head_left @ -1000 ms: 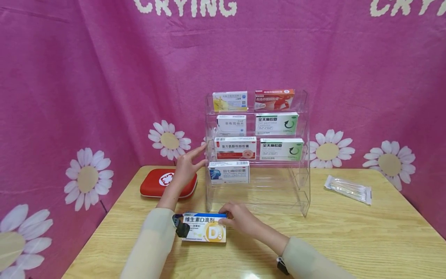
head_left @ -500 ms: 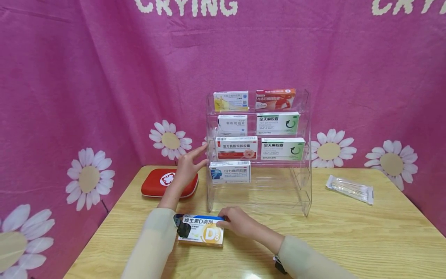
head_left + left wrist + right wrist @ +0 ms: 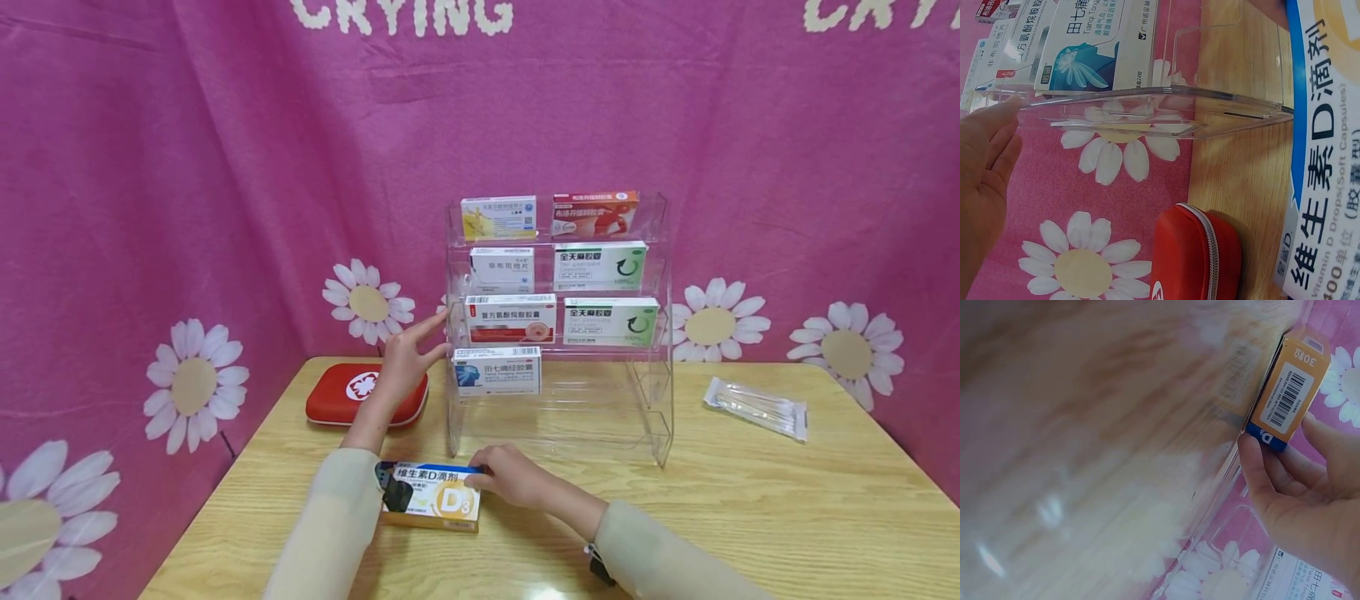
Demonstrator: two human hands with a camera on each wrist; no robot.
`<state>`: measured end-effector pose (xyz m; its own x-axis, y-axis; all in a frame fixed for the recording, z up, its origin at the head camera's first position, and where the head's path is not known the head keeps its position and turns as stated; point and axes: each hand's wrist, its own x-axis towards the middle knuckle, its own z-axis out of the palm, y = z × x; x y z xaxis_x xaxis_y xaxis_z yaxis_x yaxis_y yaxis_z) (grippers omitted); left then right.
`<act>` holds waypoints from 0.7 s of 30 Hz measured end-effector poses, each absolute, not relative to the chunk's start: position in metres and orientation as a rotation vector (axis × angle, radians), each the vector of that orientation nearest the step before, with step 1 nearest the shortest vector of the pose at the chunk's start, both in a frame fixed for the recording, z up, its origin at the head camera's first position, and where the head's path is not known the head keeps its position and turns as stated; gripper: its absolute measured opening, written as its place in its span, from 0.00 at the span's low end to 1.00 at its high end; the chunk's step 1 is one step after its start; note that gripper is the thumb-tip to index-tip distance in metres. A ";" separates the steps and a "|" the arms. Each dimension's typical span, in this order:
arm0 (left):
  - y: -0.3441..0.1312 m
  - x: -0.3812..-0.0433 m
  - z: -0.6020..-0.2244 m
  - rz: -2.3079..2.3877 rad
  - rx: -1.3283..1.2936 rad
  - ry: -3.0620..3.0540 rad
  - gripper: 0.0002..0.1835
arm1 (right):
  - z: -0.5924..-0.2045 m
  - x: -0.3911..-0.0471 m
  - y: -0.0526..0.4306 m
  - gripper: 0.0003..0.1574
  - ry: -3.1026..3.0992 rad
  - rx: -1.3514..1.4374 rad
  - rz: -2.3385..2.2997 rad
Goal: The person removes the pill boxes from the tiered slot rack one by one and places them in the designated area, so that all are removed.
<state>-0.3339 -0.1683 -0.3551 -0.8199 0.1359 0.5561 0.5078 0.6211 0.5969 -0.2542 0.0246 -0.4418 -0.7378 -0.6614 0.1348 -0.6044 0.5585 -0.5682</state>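
Note:
My right hand [image 3: 513, 477] pinches the right end of a white, blue and yellow vitamin D medicine box [image 3: 429, 493], its D3 face up and its orange side toward me. In the right wrist view, the fingers and thumb hold the box's orange barcoded end [image 3: 1285, 394] from both sides. My left forearm camera covers the box's left end in the head view. My left hand [image 3: 405, 362] touches the left side of the clear acrylic display rack [image 3: 577, 421] with extended fingers. From the left wrist view, its fingertips lie at the rack's side edge.
The rack's upper tiers bear several medicine boxes, with one blue and white box [image 3: 498, 372] on a lower tier. A red zip case [image 3: 330, 396] lies left of the rack. At right lies a packet of cotton swabs [image 3: 756, 408]. A pink flowered cloth hangs behind.
The vitamin D box has shifted slightly left and toward me and tilted, so its orange lower side shows more. My right hand keeps its grip; the left stays on the rack.

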 end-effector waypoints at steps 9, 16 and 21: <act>-0.169 -0.333 -0.356 -1.087 -0.534 -2.355 0.29 | -0.442 -0.255 0.028 0.18 2.722 -1.141 -0.965; -0.170 -0.334 -0.357 -1.088 -0.563 -2.320 0.29 | -0.436 -0.255 0.039 0.21 2.753 -1.119 -1.048; -0.170 -0.333 -0.356 -1.097 -0.556 -2.332 0.29 | -0.432 -0.258 0.051 0.19 2.902 -1.203 -1.131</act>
<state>-0.3333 -0.1695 -0.3564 -0.7917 0.1483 0.5927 0.5511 0.5920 0.5880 -0.2582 0.0513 -0.4319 -0.7235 -0.5540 0.4118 -0.6865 0.5155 -0.5127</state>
